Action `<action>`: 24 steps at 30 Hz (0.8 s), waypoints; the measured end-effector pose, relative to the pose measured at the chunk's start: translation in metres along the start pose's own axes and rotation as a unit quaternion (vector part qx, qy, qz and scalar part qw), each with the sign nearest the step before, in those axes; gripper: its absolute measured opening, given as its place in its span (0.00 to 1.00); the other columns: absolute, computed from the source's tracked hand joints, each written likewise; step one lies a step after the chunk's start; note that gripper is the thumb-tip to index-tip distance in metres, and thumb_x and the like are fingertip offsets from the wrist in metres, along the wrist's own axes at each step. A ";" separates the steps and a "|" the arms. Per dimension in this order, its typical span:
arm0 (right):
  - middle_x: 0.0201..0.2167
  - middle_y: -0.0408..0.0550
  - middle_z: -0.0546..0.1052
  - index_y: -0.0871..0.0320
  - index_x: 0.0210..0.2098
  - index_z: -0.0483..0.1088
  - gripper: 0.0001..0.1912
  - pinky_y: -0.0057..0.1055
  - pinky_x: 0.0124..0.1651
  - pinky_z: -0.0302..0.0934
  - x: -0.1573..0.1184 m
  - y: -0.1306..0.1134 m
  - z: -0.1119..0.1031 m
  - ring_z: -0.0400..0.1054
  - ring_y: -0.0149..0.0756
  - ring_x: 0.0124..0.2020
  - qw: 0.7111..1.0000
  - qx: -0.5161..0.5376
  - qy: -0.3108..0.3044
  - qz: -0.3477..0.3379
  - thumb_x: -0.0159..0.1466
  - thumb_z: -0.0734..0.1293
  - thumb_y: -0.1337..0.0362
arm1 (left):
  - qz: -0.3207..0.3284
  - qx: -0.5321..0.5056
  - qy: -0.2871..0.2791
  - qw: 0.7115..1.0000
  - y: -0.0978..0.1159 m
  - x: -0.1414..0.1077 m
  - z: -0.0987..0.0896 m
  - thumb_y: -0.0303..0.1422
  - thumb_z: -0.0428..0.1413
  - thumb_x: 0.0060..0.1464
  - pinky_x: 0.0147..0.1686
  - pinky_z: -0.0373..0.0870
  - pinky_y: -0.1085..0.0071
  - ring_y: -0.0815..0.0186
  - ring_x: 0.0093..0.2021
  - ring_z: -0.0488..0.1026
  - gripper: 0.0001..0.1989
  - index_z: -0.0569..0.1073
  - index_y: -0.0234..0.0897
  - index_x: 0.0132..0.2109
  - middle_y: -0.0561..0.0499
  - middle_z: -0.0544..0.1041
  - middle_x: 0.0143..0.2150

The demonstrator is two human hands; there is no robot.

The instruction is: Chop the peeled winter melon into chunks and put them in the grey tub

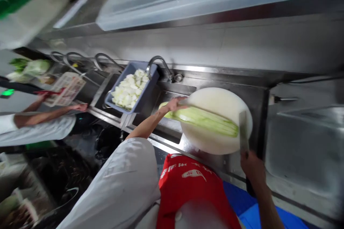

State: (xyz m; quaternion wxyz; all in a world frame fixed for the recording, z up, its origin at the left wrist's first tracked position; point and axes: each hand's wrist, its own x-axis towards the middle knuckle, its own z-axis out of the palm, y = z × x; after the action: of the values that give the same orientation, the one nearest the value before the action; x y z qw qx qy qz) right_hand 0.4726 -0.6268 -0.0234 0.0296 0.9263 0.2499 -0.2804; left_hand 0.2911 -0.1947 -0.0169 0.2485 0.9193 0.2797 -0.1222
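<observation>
While a red apron [193, 193] and a white sleeve [115, 179] fill the foreground, the person's right hand [252, 168] is wrapped around the handle of a cleaver [243, 132] at the front right edge of a round white cutting board [215, 98]. The blade points away from the person and stands just beside the right end of a long pale green vegetable [206, 120]; whether it touches the board cannot be told. The vegetable lies across the middle of the board, its left end jutting past the board's left edge. Over that end lies the left hand [173, 105], fingers reaching toward the board; how firmly it grips cannot be seen.

The board rests on a metal surface [258, 89], with its left edge by a sink [176, 87]. Farther off, a blue-grey crate [147, 93] stands left of the board, filled with pale chopped pieces [129, 91]; its far right corner is near a curved faucet [167, 68] at the surface's back edge. More faucets [110, 58] line that edge toward the left. At the far left, 2 arms of a co-worker [45, 116] reach toward a pale basket [68, 89], with leafy vegetables [37, 68] beyond it. Above the back edge, a shelf carries a translucent bin [204, 3].
</observation>
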 end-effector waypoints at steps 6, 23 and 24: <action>0.37 0.61 0.80 0.66 0.57 0.65 0.17 0.34 0.41 0.62 0.000 -0.016 -0.008 0.77 0.48 0.41 0.999 0.023 0.028 0.035 0.74 0.55 0.63 | 0.165 0.220 -0.042 0.960 0.070 -0.005 0.066 0.55 0.69 0.40 0.63 0.44 0.34 0.28 0.68 0.50 0.61 0.45 0.55 0.75 0.36 0.52 0.73; 0.43 0.63 0.79 0.65 0.59 0.59 0.17 0.33 0.44 0.60 0.010 -0.031 -0.037 0.76 0.49 0.46 0.997 0.024 -0.063 -0.028 0.75 0.53 0.63 | 0.277 0.108 0.061 0.953 0.159 0.004 0.127 0.44 0.46 0.70 0.61 0.56 0.54 0.51 0.62 0.60 0.23 0.69 0.42 0.65 0.41 0.68 0.62; 0.43 0.64 0.79 0.65 0.59 0.59 0.17 0.34 0.45 0.61 0.006 -0.030 -0.040 0.76 0.50 0.47 0.997 0.017 -0.062 -0.030 0.75 0.53 0.63 | 0.297 0.108 0.065 0.947 0.172 0.017 0.132 0.41 0.45 0.71 0.59 0.58 0.55 0.52 0.59 0.62 0.20 0.72 0.42 0.62 0.43 0.70 0.59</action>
State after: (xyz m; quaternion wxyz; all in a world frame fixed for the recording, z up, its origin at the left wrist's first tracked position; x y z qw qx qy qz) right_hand 0.4829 -0.5899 0.0094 0.0210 0.8996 0.2705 -0.3422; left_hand 0.3920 -0.3802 -0.0682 0.1544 0.9879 -0.0053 -0.0121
